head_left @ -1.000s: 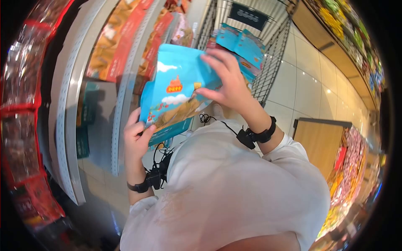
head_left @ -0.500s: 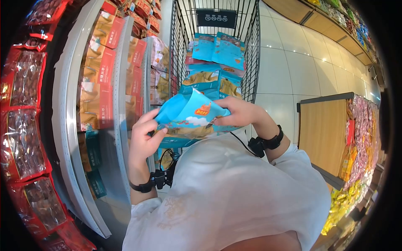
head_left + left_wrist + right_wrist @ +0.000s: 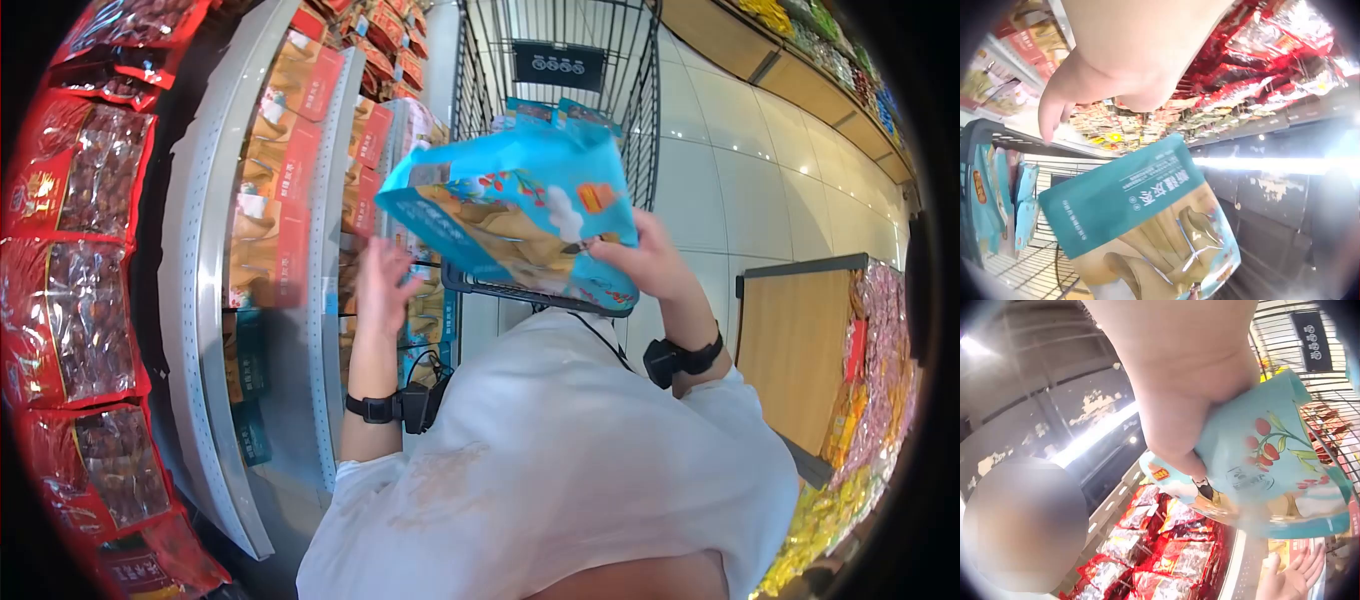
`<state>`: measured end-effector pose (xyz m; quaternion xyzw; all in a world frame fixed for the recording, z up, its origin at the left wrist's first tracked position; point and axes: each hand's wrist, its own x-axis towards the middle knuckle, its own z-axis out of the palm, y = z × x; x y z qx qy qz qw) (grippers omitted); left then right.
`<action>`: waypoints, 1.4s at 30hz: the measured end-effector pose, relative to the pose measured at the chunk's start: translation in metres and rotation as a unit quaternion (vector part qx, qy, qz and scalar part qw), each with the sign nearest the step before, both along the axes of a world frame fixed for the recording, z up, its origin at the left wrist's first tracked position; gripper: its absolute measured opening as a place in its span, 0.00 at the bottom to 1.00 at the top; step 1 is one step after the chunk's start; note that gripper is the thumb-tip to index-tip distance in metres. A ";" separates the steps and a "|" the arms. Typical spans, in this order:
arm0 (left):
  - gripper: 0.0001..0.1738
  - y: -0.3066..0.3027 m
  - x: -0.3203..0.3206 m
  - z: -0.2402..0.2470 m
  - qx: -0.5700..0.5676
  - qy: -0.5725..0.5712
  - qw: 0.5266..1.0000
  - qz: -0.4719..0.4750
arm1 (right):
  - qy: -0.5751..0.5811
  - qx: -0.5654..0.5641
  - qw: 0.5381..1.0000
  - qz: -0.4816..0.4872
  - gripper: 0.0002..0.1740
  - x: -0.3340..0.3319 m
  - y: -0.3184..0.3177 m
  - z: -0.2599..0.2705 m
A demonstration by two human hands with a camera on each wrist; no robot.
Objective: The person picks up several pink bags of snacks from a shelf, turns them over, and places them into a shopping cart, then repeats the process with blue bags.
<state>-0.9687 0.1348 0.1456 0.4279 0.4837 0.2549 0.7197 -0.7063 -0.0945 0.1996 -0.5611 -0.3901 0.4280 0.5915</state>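
Observation:
A blue bag with a picture of brown food point(image 3: 510, 215) is tilted over the near end of the cart, gripped at its right edge by my right hand point(image 3: 655, 262). The right wrist view shows the thumb pressed on the bag point(image 3: 1254, 450). My left hand point(image 3: 382, 290) is off the bag, to its lower left, with fingers spread and nothing held. In the left wrist view the left hand point(image 3: 1110, 81) is above the bag point(image 3: 1141, 219), apart from it. More blue bags point(image 3: 988, 194) stand in the cart.
The wire cart point(image 3: 640, 130) is ahead. Shelves with orange and red packs point(image 3: 280, 190) stand at the left, with red bags point(image 3: 100, 250) at the far left. A wooden display stand point(image 3: 795, 340) is at the right, over a tiled floor point(image 3: 690, 170).
My left hand has let go of the bag and moved away from it. The right hand has raised and turned the bag. The view has shifted, with the cart appearing farther right than half a second ago.

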 end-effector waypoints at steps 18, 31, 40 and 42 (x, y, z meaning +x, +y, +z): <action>0.51 -0.007 -0.025 0.031 0.010 -0.292 0.939 -0.182 | -0.431 0.263 0.838 -0.206 0.28 0.007 0.039 -0.033; 0.40 -0.036 0.011 0.021 0.131 -0.135 0.964 -0.185 | 0.463 -0.074 0.882 0.049 0.33 0.027 0.010 -0.081; 0.37 -0.043 0.084 0.020 0.221 0.021 0.937 -0.270 | 0.473 -0.132 0.866 -0.099 0.25 0.032 -0.003 -0.135; 0.37 -0.037 0.094 0.013 0.193 0.045 0.951 -0.237 | 0.485 -0.092 0.862 -0.115 0.25 0.031 -0.005 -0.148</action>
